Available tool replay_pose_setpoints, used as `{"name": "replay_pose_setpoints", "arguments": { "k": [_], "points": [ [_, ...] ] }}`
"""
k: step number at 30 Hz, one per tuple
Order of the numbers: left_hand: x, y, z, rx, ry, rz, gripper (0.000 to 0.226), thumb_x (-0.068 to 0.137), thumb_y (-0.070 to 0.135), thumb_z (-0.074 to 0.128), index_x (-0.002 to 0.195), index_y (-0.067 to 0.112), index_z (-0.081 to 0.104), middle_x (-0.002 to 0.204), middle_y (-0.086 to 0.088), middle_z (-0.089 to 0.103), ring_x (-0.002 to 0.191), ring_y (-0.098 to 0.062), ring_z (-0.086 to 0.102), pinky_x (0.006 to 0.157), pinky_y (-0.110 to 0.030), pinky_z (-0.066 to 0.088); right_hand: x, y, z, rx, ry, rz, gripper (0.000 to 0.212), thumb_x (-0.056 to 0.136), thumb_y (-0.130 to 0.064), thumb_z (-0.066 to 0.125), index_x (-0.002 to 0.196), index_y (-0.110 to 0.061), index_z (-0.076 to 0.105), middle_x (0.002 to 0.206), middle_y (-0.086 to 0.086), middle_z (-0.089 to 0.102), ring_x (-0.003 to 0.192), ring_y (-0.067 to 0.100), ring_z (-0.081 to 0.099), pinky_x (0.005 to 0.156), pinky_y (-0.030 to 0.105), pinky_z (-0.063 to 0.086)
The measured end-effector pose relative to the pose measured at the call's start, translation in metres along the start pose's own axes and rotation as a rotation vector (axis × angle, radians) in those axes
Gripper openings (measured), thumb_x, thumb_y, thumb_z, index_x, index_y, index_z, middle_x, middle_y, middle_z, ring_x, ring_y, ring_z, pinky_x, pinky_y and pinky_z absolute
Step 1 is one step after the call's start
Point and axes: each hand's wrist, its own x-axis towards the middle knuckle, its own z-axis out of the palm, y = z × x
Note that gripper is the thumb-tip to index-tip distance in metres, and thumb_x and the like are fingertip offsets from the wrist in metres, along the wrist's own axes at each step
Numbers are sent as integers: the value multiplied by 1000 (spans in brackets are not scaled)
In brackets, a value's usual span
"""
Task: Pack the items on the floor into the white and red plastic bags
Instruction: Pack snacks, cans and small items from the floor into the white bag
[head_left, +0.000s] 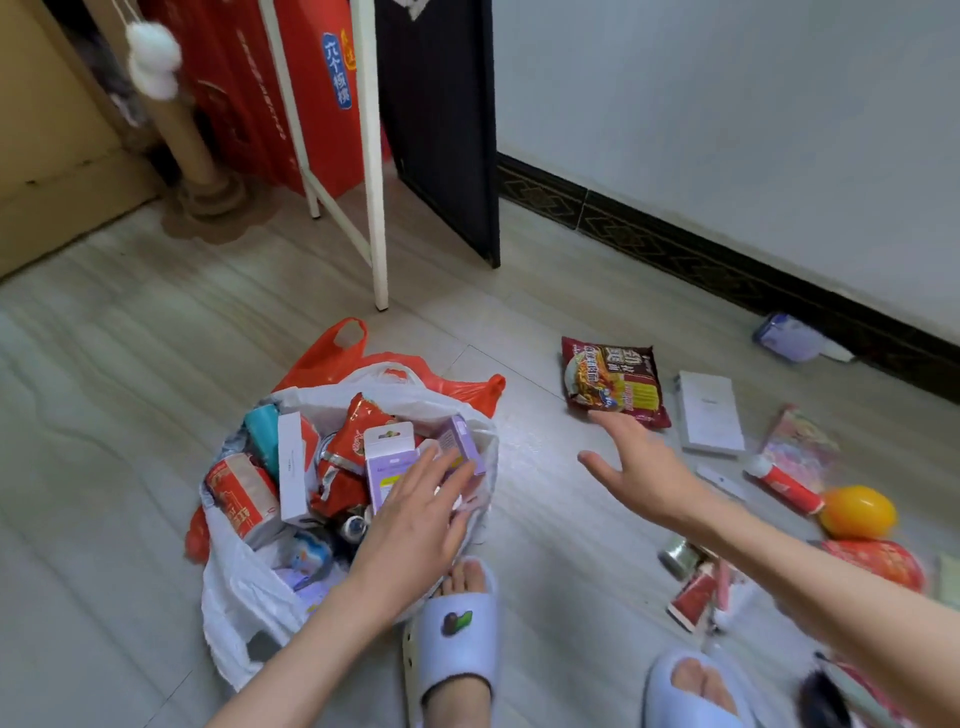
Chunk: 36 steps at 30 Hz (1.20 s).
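Lower centre of the frame: the left hand (415, 512) lies flat, fingers straight, on the purple boxes (392, 460) at the right edge of the white bag (239, 587). Its grip is apart; it presses or steadies the contents and holds nothing. The white bag sits inside or against the red bag (337, 356), whose handle shows at the upper edge of the pile. The white bag already carries packets, cartons and a white box.

Centre right: the right hand (636, 467) is extended with fingers spread and straight, grip apart, holding nothing. Its fingertips point toward the upper part of the frame and are touching or just short of the lower edge of the noodle packet (613, 382); contact cannot be confirmed.

Governing relation: the noodle packet lies flat on the floor (156, 364) directly beyond the right fingertips, up-frame from the hand, with its long axis running roughly from upper left to lower right. The right hand is clearly the nearer hand; the left is occupied at the bag, well apart from the packet.

Further right, still on the floor: a white booklet (709, 410) just beside the packet, a red tube (784, 486), an orange ball (857, 512) and other small items. Packing is judged partly complete.
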Motion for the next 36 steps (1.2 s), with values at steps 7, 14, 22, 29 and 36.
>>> {"name": "replay_pose_setpoints", "arguments": {
  "k": [7, 14, 22, 29, 36],
  "points": [
    [46, 54, 68, 117, -201, 176, 49, 79, 36, 39, 125, 19, 45, 127, -10, 58, 117, -32, 55, 85, -44, 51, -54, 121, 26, 244, 270, 438, 52, 92, -27, 52, 138, -8, 37, 144, 12, 40, 132, 27, 37, 107, 35, 29],
    [77, 89, 153, 124, -404, 254, 70, 53, 25, 84, 117, 15, 57, 118, -13, 64, 107, -34, 62, 78, -43, 54, -86, 192, 77, 339, 238, 627, 39, 91, -24, 56, 121, 1, 53, 122, 21, 57, 117, 33, 48, 90, 33, 36],
    [91, 129, 207, -95, -576, 232, 58, 85, 35, 43, 133, 4, 44, 136, -19, 46, 126, -35, 43, 105, -37, 35, -89, 225, 96, 351, 112, 657, 35, 89, -23, 57, 120, -7, 54, 114, 11, 57, 109, 24, 49, 85, 25, 33],
    [141, 173, 236, -344, -585, -57, 48, 82, 36, 64, 123, 12, 54, 116, -8, 54, 111, -23, 46, 95, -27, 36, -76, 232, 107, 171, 194, 618, 34, 87, -40, 58, 95, -9, 68, 94, 8, 57, 96, 26, 52, 81, 34, 42],
    [165, 189, 252, -430, -573, -255, 15, 79, 26, 68, 86, 14, 63, 94, -8, 61, 84, -18, 56, 77, -28, 47, -68, 233, 114, 218, 163, 599, 34, 92, -38, 52, 83, -10, 70, 89, 7, 59, 90, 24, 52, 78, 32, 41]
  ]
}}
